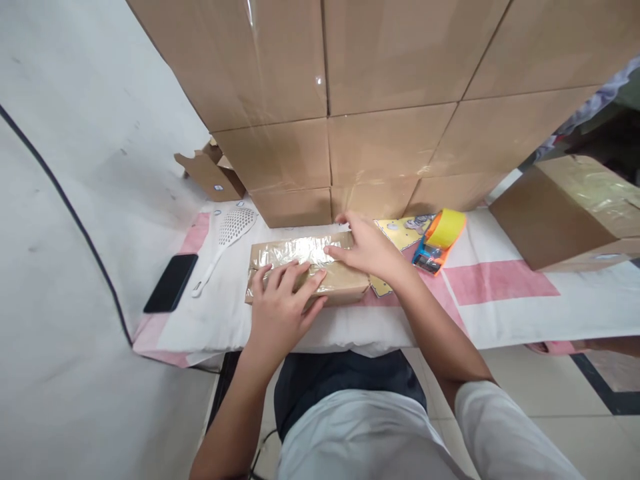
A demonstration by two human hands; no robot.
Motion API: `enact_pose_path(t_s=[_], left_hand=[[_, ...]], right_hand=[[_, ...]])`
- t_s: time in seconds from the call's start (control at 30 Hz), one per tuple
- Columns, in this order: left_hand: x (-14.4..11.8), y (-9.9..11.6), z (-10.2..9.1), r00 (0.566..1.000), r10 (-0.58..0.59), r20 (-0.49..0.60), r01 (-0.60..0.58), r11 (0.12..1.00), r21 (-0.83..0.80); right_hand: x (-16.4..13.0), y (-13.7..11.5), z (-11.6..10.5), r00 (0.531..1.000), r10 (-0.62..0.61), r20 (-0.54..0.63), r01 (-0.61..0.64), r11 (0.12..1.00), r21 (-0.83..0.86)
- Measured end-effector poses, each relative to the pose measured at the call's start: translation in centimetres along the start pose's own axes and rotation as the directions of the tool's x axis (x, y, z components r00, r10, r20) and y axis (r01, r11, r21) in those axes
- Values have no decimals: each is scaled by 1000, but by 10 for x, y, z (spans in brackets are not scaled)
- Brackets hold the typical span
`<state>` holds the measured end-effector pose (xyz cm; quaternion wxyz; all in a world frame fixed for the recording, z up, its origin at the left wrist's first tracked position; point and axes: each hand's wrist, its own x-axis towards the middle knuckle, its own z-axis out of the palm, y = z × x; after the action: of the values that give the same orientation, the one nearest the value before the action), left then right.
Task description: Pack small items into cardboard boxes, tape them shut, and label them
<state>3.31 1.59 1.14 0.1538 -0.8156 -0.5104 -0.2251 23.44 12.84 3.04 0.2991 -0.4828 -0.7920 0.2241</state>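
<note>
A small flat cardboard parcel, wrapped in shiny clear tape, lies on a cloth-covered bench. My left hand rests flat on its near edge with fingers spread. My right hand presses on the parcel's right end, fingertips on the taped top. An orange and blue tape dispenser with a yellow roll lies just to the right of my right hand.
A wall of stacked cardboard boxes rises right behind the parcel. Another taped box sits at the right. A white slotted spoon and a black phone lie at the left, beside an open small carton.
</note>
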Motion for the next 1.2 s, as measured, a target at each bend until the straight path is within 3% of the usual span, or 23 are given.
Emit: enact_pose_path(t_s=[0.17,0.53,0.63,0.73,0.8,0.9,0.93,0.97,1.03,1.1,1.2], left_hand=[[1,9,3,999,14,-29,-15,999,-40],[-3,33,18,996,-76,-51,74,996,-44],[-7,30,18,994,-77,-78,73,996,-51],[-15,20,14,993,-72,-94,68,997,-42],[-20,10,12,993,-67,-96,64,998,-29],[-24,-3,12,994,-48,-97,48,999,-6],[-24,-6,12,994,-40,-100,40,999,0],[-24,-8,13,994,-33,-103,34,999,5],[-23,-9,15,994,-27,-108,28,1000,9],[-23,-9,16,993,-30,-116,31,999,8],[-25,-7,18,990,-35,-138,35,999,3]], right_hand=[[2,-7,0,988,51,146,-38,995,-96],[19,-10,5,959,259,112,-261,965,2],[10,-4,10,979,203,-9,-200,967,156],[-17,22,4,965,194,-177,-113,915,387],[-42,48,-8,917,255,-307,-90,882,463],[-71,84,-30,760,351,-547,-91,891,446],[-74,94,-37,732,346,-587,-103,908,407],[-74,103,-43,748,304,-590,-115,935,335],[-68,119,-54,880,116,-461,-100,993,60],[-59,134,-64,980,-56,-189,-2,956,-294],[-58,158,-83,990,-63,127,126,804,-581]])
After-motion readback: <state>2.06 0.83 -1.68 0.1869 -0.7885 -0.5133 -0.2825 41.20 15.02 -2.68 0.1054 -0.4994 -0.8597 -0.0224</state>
